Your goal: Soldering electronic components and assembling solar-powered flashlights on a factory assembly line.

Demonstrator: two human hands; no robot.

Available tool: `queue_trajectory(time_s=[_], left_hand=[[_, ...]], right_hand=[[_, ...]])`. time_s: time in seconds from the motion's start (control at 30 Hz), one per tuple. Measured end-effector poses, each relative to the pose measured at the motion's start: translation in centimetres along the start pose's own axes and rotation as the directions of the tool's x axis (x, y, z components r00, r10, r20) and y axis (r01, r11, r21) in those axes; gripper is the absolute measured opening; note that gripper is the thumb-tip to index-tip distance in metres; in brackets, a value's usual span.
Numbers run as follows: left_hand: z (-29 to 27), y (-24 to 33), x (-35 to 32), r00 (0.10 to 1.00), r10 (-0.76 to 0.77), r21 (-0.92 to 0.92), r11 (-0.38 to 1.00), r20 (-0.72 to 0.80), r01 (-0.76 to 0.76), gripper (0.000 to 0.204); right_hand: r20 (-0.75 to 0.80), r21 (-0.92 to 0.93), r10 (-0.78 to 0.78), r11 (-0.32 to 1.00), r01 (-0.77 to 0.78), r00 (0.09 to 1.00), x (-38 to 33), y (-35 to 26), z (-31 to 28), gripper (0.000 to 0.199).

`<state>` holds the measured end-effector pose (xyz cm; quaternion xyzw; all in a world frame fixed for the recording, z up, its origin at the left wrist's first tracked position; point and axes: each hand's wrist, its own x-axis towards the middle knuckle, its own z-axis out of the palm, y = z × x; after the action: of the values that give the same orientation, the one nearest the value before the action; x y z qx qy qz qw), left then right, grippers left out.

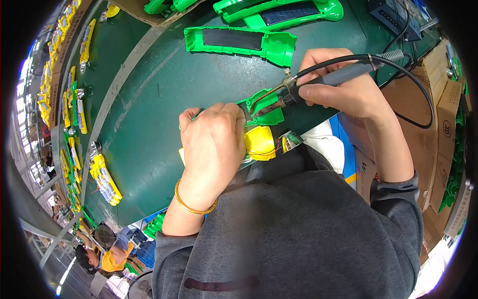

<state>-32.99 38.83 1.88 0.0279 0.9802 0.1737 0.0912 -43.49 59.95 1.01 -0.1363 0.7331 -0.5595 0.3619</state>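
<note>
My right hand (341, 92) grips a soldering iron (343, 74) like a pen. A thin metal feed tube clamped beside its barrel is fed by a black cable. The iron's tip points down at a green plastic torch shell (273, 115) on the bench. Fingers bent, my left hand (214, 139) holds the shell's left part and hides what lies beneath the palm. Just nearer to me is a yellow plastic torch part (260, 143), partly covered by the left hand. Thin wires run from it toward a shiny lamp head (290, 141).
Another green shell (239, 41) with a dark panel lies beyond my hands, with more shells (298, 12) behind it. Yellow battery assemblies (103, 179) line the left. A control box (396, 17) stands far right; cartons (398, 144) are beside me. A person (109, 256) works lower left.
</note>
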Motion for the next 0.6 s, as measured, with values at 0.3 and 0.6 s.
queue_trajectory(time_s=[0.3, 0.6], left_hand=[[0.2, 0.5, 0.5, 0.999, 0.039, 0.011, 0.999, -0.019, -0.039, 0.01], [0.2, 0.8, 0.9, 0.998, 0.054, 0.021, 0.998, -0.035, -0.053, 0.008]], right_hand=[[0.05, -0.162, -0.011, 0.987, 0.019, 0.999, 1.3, -1.3, -0.5, 0.012], [0.072, -0.261, -0.059, 0.962, 0.076, 0.996, 1.2, -3.3, -0.3, 0.014]])
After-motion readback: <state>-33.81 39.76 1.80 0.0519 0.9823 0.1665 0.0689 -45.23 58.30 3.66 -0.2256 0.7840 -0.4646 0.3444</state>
